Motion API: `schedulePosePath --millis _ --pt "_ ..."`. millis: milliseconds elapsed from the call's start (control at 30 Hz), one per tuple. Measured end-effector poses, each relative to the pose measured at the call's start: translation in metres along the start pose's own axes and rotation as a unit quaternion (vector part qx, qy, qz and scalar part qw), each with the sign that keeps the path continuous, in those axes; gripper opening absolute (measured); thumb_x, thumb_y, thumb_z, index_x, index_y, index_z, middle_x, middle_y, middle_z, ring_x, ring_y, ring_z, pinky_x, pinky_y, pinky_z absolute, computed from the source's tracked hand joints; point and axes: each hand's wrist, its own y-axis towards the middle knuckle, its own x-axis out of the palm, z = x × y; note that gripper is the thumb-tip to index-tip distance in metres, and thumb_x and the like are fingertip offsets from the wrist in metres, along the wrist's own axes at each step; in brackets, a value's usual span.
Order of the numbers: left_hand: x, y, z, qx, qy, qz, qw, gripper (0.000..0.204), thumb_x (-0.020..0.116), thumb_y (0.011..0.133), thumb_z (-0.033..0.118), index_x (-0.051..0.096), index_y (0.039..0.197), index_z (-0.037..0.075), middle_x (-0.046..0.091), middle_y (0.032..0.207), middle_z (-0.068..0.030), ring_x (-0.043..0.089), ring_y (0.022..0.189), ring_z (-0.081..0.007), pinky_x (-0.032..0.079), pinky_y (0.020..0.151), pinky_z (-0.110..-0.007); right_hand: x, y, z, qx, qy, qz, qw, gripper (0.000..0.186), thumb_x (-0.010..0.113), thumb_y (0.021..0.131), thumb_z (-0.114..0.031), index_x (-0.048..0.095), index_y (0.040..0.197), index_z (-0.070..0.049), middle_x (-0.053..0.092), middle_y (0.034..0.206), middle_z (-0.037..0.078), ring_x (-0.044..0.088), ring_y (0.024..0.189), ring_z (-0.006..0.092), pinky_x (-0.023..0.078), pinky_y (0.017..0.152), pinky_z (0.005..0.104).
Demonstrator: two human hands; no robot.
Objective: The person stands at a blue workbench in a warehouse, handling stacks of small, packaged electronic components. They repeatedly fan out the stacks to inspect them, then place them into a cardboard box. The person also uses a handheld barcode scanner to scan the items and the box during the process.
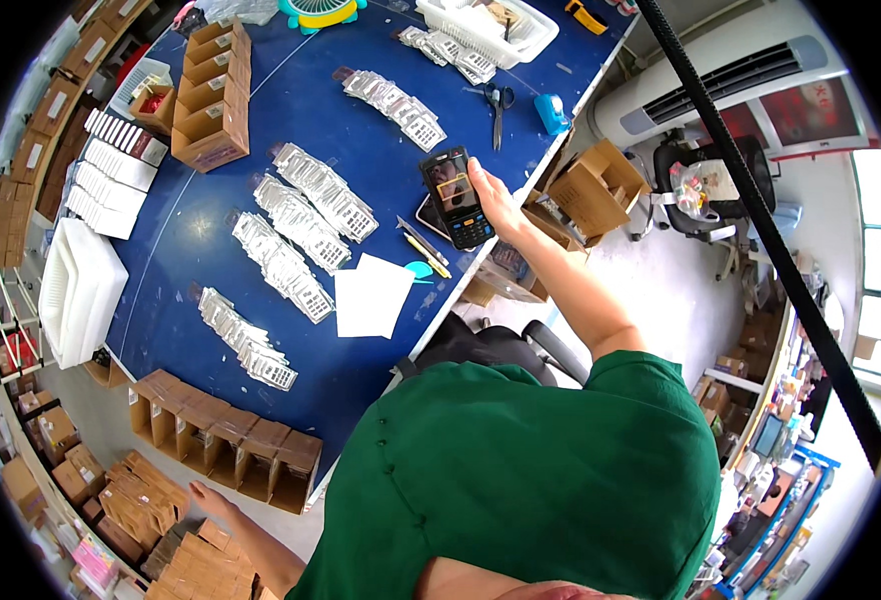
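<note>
My right hand [491,195] is closed around a black handheld device with a screen and keypad [456,205], over the blue table [161,320] near its right edge. Beside it lie another dark device [431,225], pens [421,250], white paper sheets [371,300] and a small teal item [419,270]. Several rows of overlapping silver packets [281,260] lie to the left. My left hand [216,500] hangs low at the lower left, off the table, with fingers loosely extended and holding nothing, below a row of open cardboard dividers [221,450].
Cardboard dividers [211,115], white trays [76,290], scissors [496,115], a blue tape dispenser [551,115] and a white bin [486,30] are on the table. A chair [711,190], open carton [596,190], shelves of boxes [51,440] and a black strap [751,190] surround it.
</note>
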Motion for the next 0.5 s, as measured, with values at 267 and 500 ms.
schedulePosePath --millis 267,500 --pt "0.007 -0.010 0.080 0.078 0.014 0.233 0.969 0.046 0.053 0.103 0.028 0.059 0.140 0.003 0.063 0.138 -0.0189 0.062 0.120 -0.0352 0.049 0.102 -0.043 -0.040 0.029 -0.014 -0.003 -0.078 0.005 0.997 0.078 0.034 0.106 -0.063 0.049 0.146 0.003 0.057 0.142 0.020 0.049 0.137 0.0277 0.033 0.117 0.0372" --pt "0.138 -0.161 0.260 0.224 -0.020 0.133 0.965 0.043 0.049 0.091 -0.011 0.061 0.132 -0.003 0.064 0.131 -0.0135 0.058 0.125 -0.0253 0.042 0.110 -0.037 -0.129 0.155 0.112 -0.024 -0.278 0.092 0.956 0.056 0.042 0.108 -0.049 0.067 0.119 -0.001 0.072 0.100 0.010 0.062 0.098 0.0159 0.049 0.089 0.0365"
